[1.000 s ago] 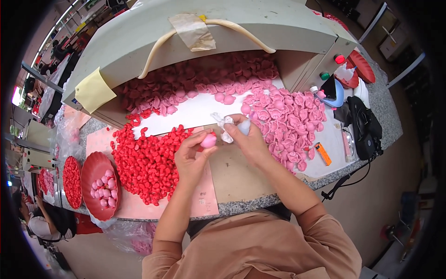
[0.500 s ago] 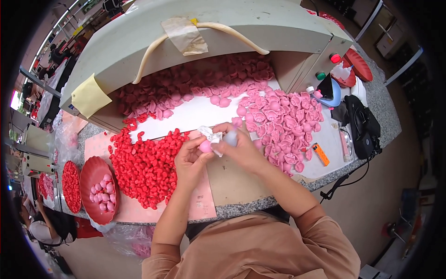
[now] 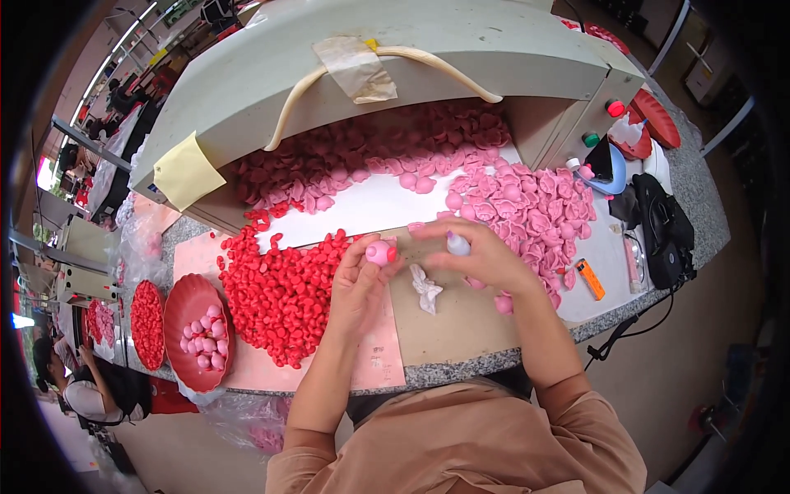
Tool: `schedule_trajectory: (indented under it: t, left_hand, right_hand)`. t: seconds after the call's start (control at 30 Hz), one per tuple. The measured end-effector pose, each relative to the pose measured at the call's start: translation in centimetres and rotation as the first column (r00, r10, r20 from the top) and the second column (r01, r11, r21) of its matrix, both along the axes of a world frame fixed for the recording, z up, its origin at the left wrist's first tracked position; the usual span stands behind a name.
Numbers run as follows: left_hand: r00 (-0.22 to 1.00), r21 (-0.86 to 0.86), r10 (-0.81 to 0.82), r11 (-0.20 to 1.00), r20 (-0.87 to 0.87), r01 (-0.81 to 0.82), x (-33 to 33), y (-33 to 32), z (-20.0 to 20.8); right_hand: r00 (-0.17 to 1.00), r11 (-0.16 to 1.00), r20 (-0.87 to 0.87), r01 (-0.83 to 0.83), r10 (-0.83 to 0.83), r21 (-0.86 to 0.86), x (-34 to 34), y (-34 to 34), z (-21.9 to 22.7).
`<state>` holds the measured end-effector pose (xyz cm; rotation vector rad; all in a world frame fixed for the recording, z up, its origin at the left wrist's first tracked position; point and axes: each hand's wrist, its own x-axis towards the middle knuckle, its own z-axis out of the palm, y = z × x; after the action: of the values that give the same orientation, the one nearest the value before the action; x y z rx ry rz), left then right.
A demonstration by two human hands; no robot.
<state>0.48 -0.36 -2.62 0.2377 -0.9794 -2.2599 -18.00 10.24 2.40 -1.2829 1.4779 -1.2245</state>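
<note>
My left hand (image 3: 355, 284) is closed around a small pink plastic ball (image 3: 379, 253) with a red piece at its side, held over the front of the table. To its right, my right hand (image 3: 487, 253) has its fingers curled about a small translucent squeeze bottle (image 3: 458, 244); its thumb and forefinger reach toward the ball without touching it. Between and below the hands a crumpled white tissue (image 3: 426, 290) lies on the brown board (image 3: 444, 346). A heap of small red plastic pieces (image 3: 284, 296) spreads beside my left hand. Pink petal-like shells (image 3: 547, 206) are heaped beyond my right hand.
A grey metal housing (image 3: 461, 70) arches over more pink parts. At the left stand a red scalloped dish (image 3: 183, 309) of pink balls and a dish of red pieces (image 3: 148, 325). On the right lie an orange lighter (image 3: 590, 280) and a black bag (image 3: 658, 230). Another person (image 3: 95, 383) sits far left.
The tissue has left my hands and now lies on the board. My right hand has drawn away to the right with the bottle, and the ball's red piece has come into sight.
</note>
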Motion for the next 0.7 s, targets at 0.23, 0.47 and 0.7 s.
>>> schedule_trajectory:
  t: [0.23,0.47,0.7]
  left_hand:
    - [0.995,-0.147,0.034,0.989,0.098,-0.020,0.0,0.4,-0.8]
    - [0.988,-0.183,0.121,0.978,0.100,-0.101,0.0,1.0,-1.3]
    - [0.974,-0.289,0.186,0.947,0.129,-0.142,0.1,1.7,-0.5]
  right_hand:
    - [0.993,0.933,-0.057,0.076,-0.102,-0.352,3.3,-1.0,-1.4]
    - [0.976,0.885,-0.062,0.160,-0.207,-0.437,4.2,-1.2,-2.4]
    - [0.963,0.840,-0.088,0.175,-0.254,-0.514,4.7,-1.3,-2.1]
